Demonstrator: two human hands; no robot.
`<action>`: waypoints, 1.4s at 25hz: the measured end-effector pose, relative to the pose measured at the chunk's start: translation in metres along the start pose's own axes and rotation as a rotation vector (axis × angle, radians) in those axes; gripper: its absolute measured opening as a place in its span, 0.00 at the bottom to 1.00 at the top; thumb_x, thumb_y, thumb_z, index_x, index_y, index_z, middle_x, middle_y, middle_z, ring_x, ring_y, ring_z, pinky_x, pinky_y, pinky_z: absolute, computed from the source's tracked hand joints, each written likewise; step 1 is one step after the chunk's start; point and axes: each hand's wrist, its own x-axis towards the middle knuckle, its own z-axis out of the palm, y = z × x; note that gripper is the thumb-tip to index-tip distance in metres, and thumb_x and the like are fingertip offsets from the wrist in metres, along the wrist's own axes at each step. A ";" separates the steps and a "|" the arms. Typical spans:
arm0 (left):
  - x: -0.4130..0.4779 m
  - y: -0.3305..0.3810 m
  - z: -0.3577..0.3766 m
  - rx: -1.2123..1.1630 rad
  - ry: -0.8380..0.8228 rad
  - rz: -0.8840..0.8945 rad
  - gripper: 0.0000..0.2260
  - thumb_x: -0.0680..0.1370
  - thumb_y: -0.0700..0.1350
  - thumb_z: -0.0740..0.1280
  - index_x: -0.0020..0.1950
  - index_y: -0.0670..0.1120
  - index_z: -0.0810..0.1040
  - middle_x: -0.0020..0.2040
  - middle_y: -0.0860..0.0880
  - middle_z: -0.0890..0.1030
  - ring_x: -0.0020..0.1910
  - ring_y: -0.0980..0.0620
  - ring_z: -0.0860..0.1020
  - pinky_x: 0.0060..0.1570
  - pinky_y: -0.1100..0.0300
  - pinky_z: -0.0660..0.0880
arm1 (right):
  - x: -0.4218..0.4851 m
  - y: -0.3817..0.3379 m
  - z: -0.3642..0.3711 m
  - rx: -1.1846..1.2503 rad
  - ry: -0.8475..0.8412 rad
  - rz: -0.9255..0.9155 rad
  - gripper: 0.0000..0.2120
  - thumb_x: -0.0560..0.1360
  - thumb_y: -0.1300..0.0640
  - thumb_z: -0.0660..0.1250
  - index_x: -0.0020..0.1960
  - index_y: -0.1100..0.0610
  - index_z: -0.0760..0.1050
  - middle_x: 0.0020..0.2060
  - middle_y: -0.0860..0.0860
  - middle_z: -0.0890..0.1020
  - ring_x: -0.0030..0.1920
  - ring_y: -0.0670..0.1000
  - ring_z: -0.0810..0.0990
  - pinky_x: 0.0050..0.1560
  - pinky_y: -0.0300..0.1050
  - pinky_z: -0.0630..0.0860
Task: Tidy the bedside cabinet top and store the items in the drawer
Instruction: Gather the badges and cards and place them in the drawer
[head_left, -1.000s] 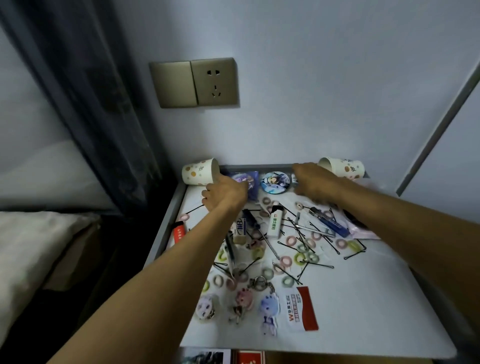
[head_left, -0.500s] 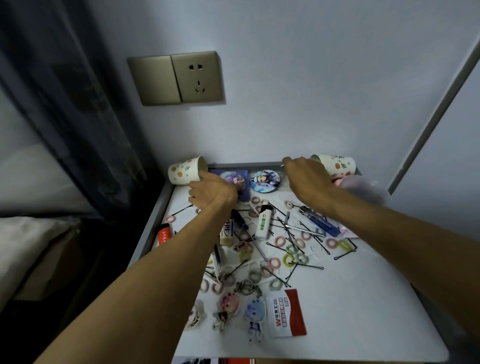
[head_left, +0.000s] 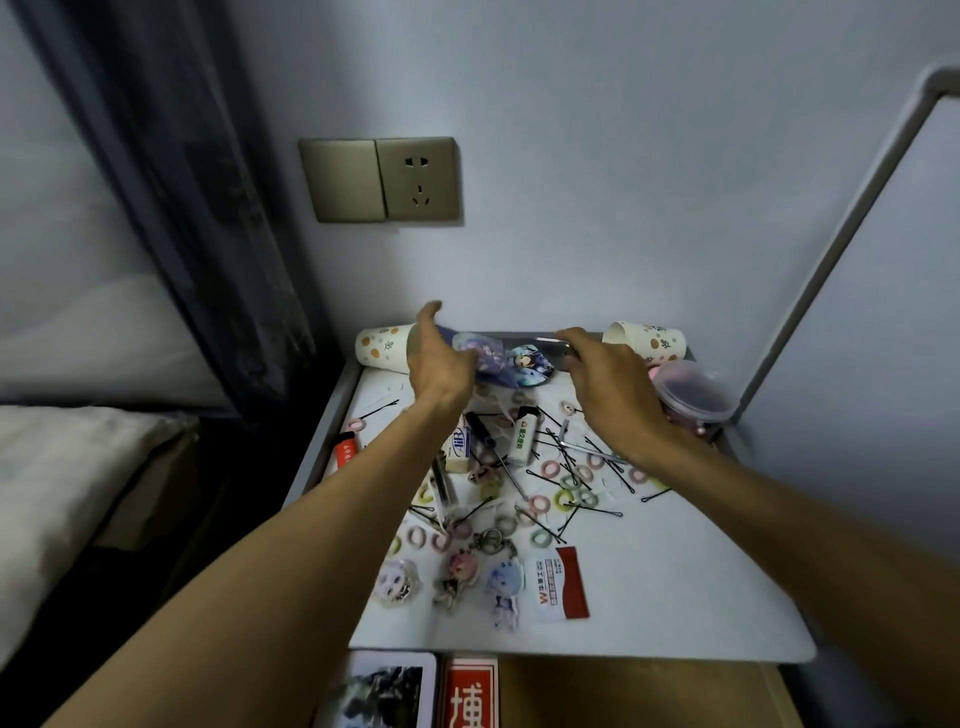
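At the back edge of the cabinet top, your left hand pinches the purple badge; whether your right hand grips anything cannot be told. This looks like the pick-up step. Next, carry the purple badge to the drawer.

Pale wall with brass socket plate, dark curtain and bed at left

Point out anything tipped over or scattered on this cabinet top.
The left cup and right cup lie tipped on their sides at the back corners. Hairpins and small hair rings are strewn loose across the middle.
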 end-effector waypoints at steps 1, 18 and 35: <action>-0.010 0.002 -0.010 -0.029 -0.045 0.026 0.20 0.77 0.33 0.66 0.65 0.50 0.74 0.63 0.44 0.77 0.55 0.45 0.80 0.48 0.58 0.80 | -0.006 -0.006 -0.005 0.085 0.032 -0.002 0.14 0.80 0.62 0.62 0.63 0.53 0.76 0.43 0.53 0.84 0.39 0.52 0.79 0.36 0.46 0.74; -0.236 -0.055 -0.142 -0.345 -0.265 -0.319 0.10 0.80 0.47 0.66 0.44 0.43 0.82 0.32 0.51 0.84 0.28 0.58 0.80 0.30 0.65 0.75 | -0.187 -0.107 -0.022 0.434 -0.321 -0.100 0.22 0.74 0.63 0.71 0.65 0.49 0.77 0.65 0.42 0.76 0.65 0.39 0.72 0.63 0.32 0.69; -0.228 -0.067 -0.167 -0.128 -0.338 -0.184 0.11 0.80 0.45 0.66 0.52 0.37 0.81 0.47 0.40 0.85 0.46 0.43 0.84 0.49 0.49 0.79 | -0.165 -0.069 -0.010 0.450 -0.182 0.562 0.21 0.70 0.57 0.77 0.61 0.57 0.77 0.48 0.50 0.82 0.46 0.49 0.82 0.42 0.36 0.76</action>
